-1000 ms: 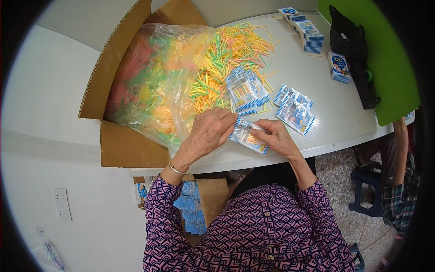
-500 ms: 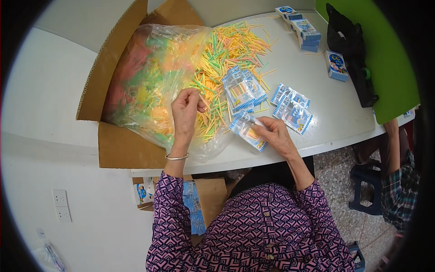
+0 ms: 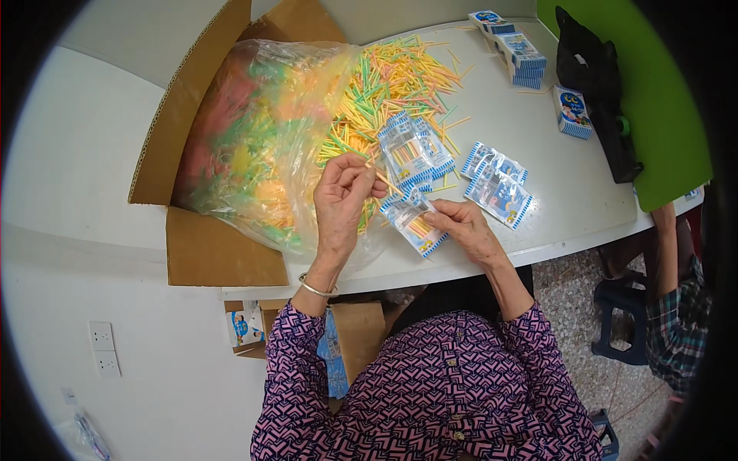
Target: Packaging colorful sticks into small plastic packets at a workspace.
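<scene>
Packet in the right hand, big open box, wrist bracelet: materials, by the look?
Packet: likely thin glossy plastic film; coloured sticks show through a clear part.
Box: corrugated cardboard, matte brown; a ridged cut edge shows on the left flap.
Bracelet: probably polished metal, silvery with a shine; coated plastic can't be ruled out.

You're in what looks like a small packing workshop. At the left end of your counter (image 3: pixel 569 180), a big open cardboard box (image 3: pixel 223 253) stands against a heap of loose coloured sticks (image 3: pixel 400 77). Blue-and-clear packets (image 3: pixel 407 154) lie toward the front edge, and stacked small boxes (image 3: pixel 525 63) near the far right corner. By the right end, you have a green panel (image 3: pixel 665 115), another person's checked sleeve (image 3: pixel 678 334) and a dark stool (image 3: pixel 623 319).
</scene>
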Motion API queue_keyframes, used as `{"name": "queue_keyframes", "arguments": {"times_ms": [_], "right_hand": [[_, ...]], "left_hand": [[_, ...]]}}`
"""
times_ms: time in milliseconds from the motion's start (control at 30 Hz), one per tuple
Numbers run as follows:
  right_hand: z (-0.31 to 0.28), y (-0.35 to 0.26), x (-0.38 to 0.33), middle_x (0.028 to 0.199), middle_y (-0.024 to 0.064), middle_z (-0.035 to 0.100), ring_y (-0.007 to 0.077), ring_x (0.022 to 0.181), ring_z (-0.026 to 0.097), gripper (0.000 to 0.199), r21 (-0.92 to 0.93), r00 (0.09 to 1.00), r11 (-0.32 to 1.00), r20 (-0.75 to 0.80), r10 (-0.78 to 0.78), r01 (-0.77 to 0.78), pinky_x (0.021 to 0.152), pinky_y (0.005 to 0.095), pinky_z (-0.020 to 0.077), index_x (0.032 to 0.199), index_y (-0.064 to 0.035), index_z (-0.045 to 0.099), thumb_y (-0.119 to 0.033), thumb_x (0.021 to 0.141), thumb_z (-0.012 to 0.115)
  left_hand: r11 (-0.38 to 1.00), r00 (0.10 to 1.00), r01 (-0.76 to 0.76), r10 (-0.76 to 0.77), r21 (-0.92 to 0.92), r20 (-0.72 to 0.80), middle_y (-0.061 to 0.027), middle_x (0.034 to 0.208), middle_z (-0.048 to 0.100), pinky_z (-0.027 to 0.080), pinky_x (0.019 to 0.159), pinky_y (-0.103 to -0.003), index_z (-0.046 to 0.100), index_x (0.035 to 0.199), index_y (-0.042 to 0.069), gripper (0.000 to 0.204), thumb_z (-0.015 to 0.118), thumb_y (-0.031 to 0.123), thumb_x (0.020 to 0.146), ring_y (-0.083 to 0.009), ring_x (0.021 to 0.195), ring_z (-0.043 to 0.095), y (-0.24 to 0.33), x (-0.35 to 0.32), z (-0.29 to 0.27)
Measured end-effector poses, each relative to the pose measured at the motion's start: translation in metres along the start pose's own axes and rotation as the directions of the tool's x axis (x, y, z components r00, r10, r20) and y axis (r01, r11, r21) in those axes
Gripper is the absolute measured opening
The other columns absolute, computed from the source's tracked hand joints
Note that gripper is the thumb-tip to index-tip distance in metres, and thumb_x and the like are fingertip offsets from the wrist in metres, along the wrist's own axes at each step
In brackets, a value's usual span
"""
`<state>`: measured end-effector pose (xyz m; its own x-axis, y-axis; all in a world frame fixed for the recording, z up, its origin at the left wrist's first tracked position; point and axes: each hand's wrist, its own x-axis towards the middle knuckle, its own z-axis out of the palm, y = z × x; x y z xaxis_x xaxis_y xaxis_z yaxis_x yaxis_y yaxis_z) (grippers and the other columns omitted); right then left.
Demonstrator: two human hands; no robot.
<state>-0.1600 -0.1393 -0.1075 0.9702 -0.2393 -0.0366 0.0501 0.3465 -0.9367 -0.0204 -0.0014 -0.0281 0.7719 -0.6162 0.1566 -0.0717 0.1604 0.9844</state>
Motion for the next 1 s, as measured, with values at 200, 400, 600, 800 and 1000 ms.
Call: {"name": "queue_keyframes", "arguments": {"times_ms": [200, 400, 600, 800, 1000], "right_hand": [[0.006, -0.005, -0.001, 0.094, 0.0036, 0.066, 0.0053, 0.083, 0.056, 0.032, 0.060, 1.000, 0.998, 0.004, -0.008, 0.008, 0.074, 0.0193, 0.0462, 0.115, 0.0050, 0.061, -0.017, 0.091, 0.060], [0.003, 0.005, 0.004, 0.096, 0.0037, 0.065, 0.0065, 0.087, 0.057, 0.029, 0.101, 1.000, 0.995, 0.002, -0.024, 0.024, 0.080, 0.0203, 0.0458, 0.113, 0.0042, 0.061, -0.014, 0.091, 0.060], [0.004, 0.004, 0.014, 0.090, -0.0006, 0.063, 0.0049, 0.082, 0.056, 0.024, 0.076, 0.986, 0.993, -0.149, -0.073, 0.085, 0.078, 0.0210, 0.0453, 0.108, 0.0022, 0.060, -0.015, 0.091, 0.059], [-0.003, -0.028, 0.010, 0.107, 0.0101, 0.060, 0.0189, 0.094, 0.056, 0.039, -0.706, 0.755, 0.681, -0.337, -0.563, 0.192, 0.086, 0.0331, 0.0445, 0.116, 0.0019, 0.054, -0.013, 0.083, 0.068], [-0.037, -0.035, 0.012, 0.111, 0.0197, 0.057, 0.0348, 0.104, 0.050, 0.043, -0.934, 0.697, 0.352, -0.210, -0.686, 0.065, 0.088, 0.0412, 0.0422, 0.111, 0.0033, 0.055, -0.017, 0.078, 0.072]], "left_hand": [[0.971, 0.987, -0.008, -0.030, 0.238, 0.159, -0.0053, 0.096, 0.064, 0.046, 0.079, -0.022, 0.057, 0.107, 0.000, 0.017, 0.057, 0.004, 0.090, -0.0090, 0.087, 0.059, -0.014, -0.015, -0.003], [0.945, 0.954, -0.070, -0.030, 0.320, 0.297, -0.0030, 0.105, 0.060, 0.046, 0.077, -0.024, 0.060, 0.109, 0.000, 0.021, 0.061, 0.008, 0.089, -0.0100, 0.091, 0.056, -0.020, -0.017, -0.002], [0.948, 0.922, 0.117, -0.214, 0.295, 0.323, -0.0103, 0.107, 0.060, 0.048, 0.079, -0.023, 0.042, 0.122, 0.004, 0.040, 0.060, -0.001, 0.086, -0.0119, 0.094, 0.059, -0.018, -0.005, 0.012], [0.993, 0.980, -0.028, 0.004, 0.119, 0.198, -0.0095, 0.106, 0.060, 0.049, 0.077, -0.023, 0.039, 0.119, 0.002, 0.041, 0.060, -0.003, 0.084, -0.0113, 0.092, 0.059, -0.028, 0.057, 0.003], [0.814, 0.981, -0.134, 0.028, 0.565, 0.192, -0.0038, 0.094, 0.059, 0.047, 0.067, -0.023, 0.048, 0.114, -0.003, 0.035, 0.063, 0.008, 0.085, -0.0083, 0.078, 0.056, -0.076, 0.091, -0.019]]}}
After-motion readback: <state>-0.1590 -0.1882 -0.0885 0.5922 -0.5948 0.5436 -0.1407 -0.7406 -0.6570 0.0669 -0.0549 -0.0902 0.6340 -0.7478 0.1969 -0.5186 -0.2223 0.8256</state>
